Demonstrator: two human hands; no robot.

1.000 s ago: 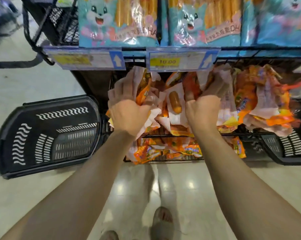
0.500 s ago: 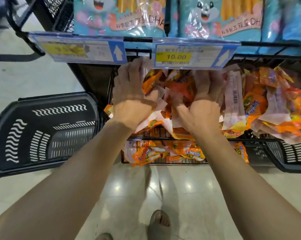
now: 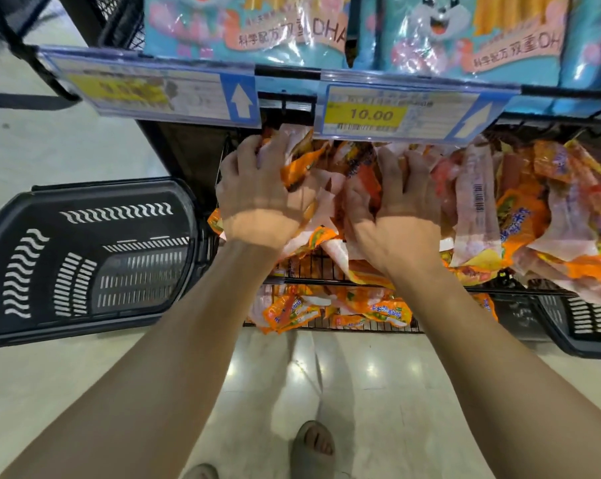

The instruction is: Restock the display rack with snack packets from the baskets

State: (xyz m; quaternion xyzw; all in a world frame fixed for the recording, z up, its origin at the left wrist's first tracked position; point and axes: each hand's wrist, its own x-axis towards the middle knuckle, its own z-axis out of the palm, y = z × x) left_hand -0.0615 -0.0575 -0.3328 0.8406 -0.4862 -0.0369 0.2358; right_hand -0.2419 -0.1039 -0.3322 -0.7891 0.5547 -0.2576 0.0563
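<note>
- we are curling our left hand's (image 3: 257, 198) spread fingers round the top of the snack packets (image 3: 330, 181) heaped on the wire shelf (image 3: 313, 267).
- our right hand (image 3: 399, 219) is pressing just beside, fingers spread and fairly straight.
- packets are lying under both palms, long axes mostly pointing away.
- the price-tag rail (image 3: 389, 112) is hanging just above our fingertips; the black basket (image 3: 84, 257) is sitting further left.

Orange-and-pale-pink crinkled plastic snack packets (image 3: 479, 216) carry black barcodes; black plastic basket (image 3: 84, 257) shows white wavy slots; teal glossy bags (image 3: 465, 32) bear a grey rabbit; a yellow price label (image 3: 366, 114) sits in a blue-edged strip; cream glossy floor (image 3: 50, 392).
</note>
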